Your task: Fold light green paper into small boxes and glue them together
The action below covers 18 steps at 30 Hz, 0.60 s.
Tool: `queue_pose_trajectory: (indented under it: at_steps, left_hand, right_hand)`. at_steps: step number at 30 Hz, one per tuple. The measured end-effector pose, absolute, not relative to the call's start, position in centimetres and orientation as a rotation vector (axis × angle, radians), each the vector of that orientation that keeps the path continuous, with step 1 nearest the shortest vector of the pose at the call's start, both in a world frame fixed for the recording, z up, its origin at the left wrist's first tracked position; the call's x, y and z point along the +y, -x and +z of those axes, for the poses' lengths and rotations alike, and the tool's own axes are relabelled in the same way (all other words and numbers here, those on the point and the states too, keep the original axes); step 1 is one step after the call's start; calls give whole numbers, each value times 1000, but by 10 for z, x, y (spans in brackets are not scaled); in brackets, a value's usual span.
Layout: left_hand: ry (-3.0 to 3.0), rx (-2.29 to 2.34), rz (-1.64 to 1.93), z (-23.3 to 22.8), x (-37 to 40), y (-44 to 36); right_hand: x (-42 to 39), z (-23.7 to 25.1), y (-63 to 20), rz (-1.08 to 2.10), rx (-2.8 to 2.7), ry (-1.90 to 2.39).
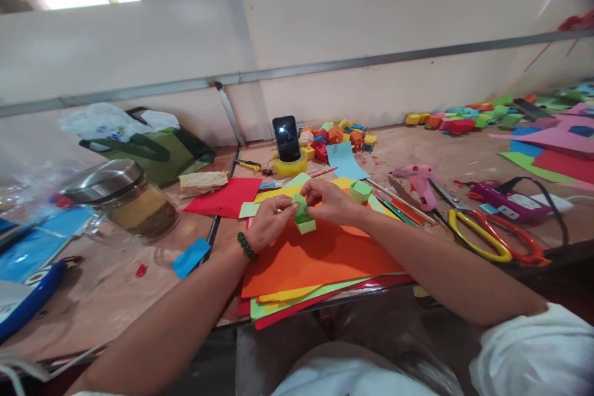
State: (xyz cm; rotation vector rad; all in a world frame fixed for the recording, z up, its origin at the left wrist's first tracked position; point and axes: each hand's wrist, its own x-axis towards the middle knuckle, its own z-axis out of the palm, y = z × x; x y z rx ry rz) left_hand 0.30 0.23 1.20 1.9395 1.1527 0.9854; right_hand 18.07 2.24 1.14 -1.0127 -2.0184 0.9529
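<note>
We work at a wide brown tabletop (pixel 116 297) that runs from the near edge to a pale wall at the far side. Near the middle lies a stack of coloured paper sheets (pixel 315 260), orange on top, with yellow, green and red edges showing at its near side. Above that stack we hold a small green paper box (pixel 302 213), partly folded, between both hands. Our left hand (pixel 269 219), with a dark bead bracelet (pixel 247 247) at the wrist, pinches the box's left side with thumb and fingertips; our right hand (pixel 331 201) pinches its upper right edge, fingers curled in.

To the left stand a green bag (pixel 158 151) and a glass jar (pixel 127 204) with a metal lid. Far beyond the hands a phone (pixel 286 138) stands upright in a yellow tape roll, with a pile of small folded boxes (pixel 338 134) just right of it. To the right lie a pink glue gun (pixel 420 182) and yellow-and-red scissors (pixel 492 238), well apart from the hands. A second small green box (pixel 361 191) sits just beside our right hand. We can read no writing anywhere.
</note>
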Motion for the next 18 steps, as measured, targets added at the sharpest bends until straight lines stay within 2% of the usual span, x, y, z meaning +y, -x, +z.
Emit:
queue_pose_trajectory:
  at_steps: [3,9,18]
  left_hand:
    - [-1835,1168,1034,14,0,-5]
    - [-1713,1178,848,11,2,-3]
    - [-1533,1216,793,6,3,-2]
  right_hand:
    - [23,13,-182,983,-1983,1028]
    - [24,12,-182,977,-1907,987]
    - [26,5,-179,987,-1856,933]
